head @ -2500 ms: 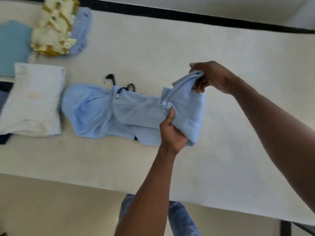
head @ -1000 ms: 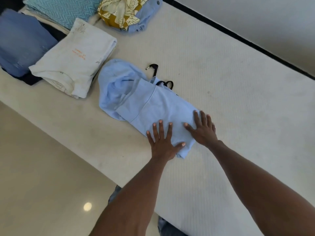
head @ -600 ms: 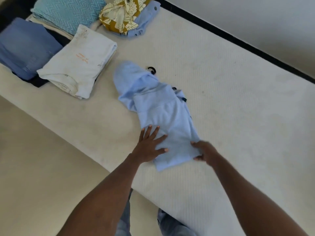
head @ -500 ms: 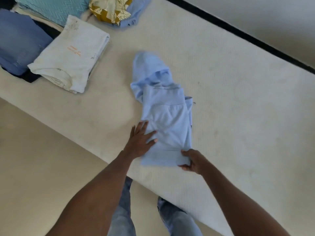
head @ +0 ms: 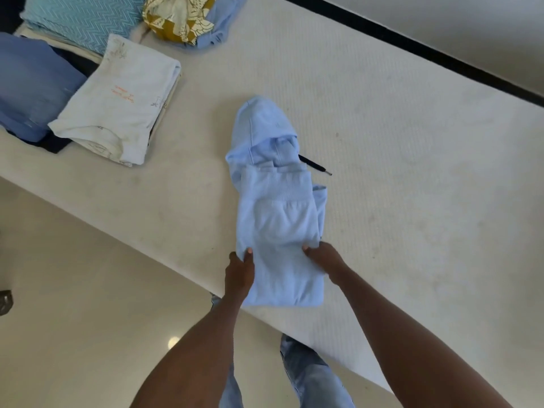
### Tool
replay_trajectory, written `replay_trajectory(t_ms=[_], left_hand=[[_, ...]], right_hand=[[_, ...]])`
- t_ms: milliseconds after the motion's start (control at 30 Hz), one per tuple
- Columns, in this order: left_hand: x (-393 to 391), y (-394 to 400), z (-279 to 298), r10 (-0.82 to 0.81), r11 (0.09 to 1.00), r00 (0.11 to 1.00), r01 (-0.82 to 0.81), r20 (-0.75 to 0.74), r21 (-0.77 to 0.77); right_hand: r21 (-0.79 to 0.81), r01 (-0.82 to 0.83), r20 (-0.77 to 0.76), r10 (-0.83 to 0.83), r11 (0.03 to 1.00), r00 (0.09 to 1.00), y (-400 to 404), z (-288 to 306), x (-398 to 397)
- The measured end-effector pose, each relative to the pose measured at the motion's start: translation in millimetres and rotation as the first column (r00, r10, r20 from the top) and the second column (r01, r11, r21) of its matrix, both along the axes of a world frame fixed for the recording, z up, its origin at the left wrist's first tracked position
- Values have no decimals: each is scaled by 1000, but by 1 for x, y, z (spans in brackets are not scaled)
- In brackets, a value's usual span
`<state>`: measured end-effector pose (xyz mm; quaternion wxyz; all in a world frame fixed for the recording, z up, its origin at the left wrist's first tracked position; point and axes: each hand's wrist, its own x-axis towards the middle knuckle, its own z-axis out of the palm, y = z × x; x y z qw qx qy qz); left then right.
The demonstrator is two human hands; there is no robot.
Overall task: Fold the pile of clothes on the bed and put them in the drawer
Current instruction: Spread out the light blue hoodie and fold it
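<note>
Two hands grip one garment near the front edge of the bed. The light blue hoodie lies lengthwise on the white mattress, partly folded, its hood pointing away from the person and its lower end hanging slightly past the mattress edge. A ribbed band crosses the garment just below the hood. A dark drawstring protrudes from the hood's right side and rests on the mattress.

The left hand pinches the hoodie's left edge, thumb on top of the cloth and the remaining fingers curled beneath it. The right hand grips the right edge at about the same height, fingers curled into the fabric; the fingertips are hidden in the cloth.

At the upper left, folded items lie together on the bed: a white folded garment bearing small orange print, just beside a blue folded garment, with a dark item under them. Behind these lies a teal zigzag-patterned cloth. An unfolded bundle, a mustard and cream patterned cloth over a pale blue one, lies near the far edge. Pale floor and the person's jeans show below.
</note>
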<state>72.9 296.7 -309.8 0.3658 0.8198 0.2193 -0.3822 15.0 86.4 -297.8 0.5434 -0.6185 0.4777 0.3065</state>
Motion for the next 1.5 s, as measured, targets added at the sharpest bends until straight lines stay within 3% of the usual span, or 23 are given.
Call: replay_trajectory(t_ms=[67,133,200,267,333,467,533,600,667,700,767,833,867,933,1033,1100,1167,1200,1267,1333,1400,1467,1500], left_hand=[[3,20,-1,-57,996,996,52,68,79],[25,24,5,-102,983,964,59,244,176],[59,9,20,15,985,927,-77,374,152],[108,-14,24,129,990,908,-139,398,-3],[161,-39,22,154,981,945,-110,289,-163],[238,-74,8,-34,973,990,64,140,-220],[254,-94,11,-172,946,965,218,199,-239],[258,-117,16,-240,891,928,328,287,-315],[260,-137,21,-216,854,932,325,292,-406],[262,-142,21,-147,872,948,259,283,-415],[275,-142,12,46,955,941,58,336,-292],[283,-125,6,135,988,935,-101,328,-120],[284,-116,2,131,989,946,-104,295,-105],[291,-109,0,73,969,974,-17,216,-248],[312,-107,7,-97,895,988,140,121,-424],[324,-112,9,-131,834,991,108,-5,-541],[329,-116,8,-190,857,979,204,79,-473],[329,-115,6,-227,882,953,288,199,-373],[322,-111,5,-234,900,864,366,445,-237],[302,-105,19,-211,883,737,425,642,-198],[269,-95,35,-209,854,548,506,810,-122],[224,-77,45,-204,828,389,558,898,-54],[197,-63,44,-216,828,374,559,902,-33]], right_hand=[[-48,-36,-18,35,998,999,0,8,-2],[-376,36,56,-16,926,998,-12,18,14],[-516,142,218,-31,845,975,-22,29,43],[-470,91,271,46,878,961,-28,25,75],[-356,34,272,69,934,960,-28,18,105],[-374,70,235,22,925,972,-34,-3,151],[-447,-34,210,142,894,967,-31,-15,161],[-464,-63,290,219,884,932,-27,-18,161],[-391,22,344,124,920,931,-30,-12,159],[-327,123,350,-1,937,937,-34,-7,157],[-267,394,346,-294,879,891,-49,-2,158],[-388,455,373,-315,801,873,-61,3,166],[-458,394,366,-235,797,900,-65,6,174],[-491,245,349,-69,836,934,-70,14,200],[-195,202,390,-113,960,914,-74,25,250],[-79,51,359,-19,996,933,-78,28,276],[-224,-181,287,242,958,927,-76,28,292],[-385,-212,254,323,898,912,-75,26,296],[-587,-117,275,333,801,902,-72,24,295],[-646,58,419,290,761,861,-69,28,275],[-602,236,591,227,763,774,-62,40,240],[-605,283,653,260,744,711,-50,58,195],[-662,243,626,344,709,699,-41,61,169]])
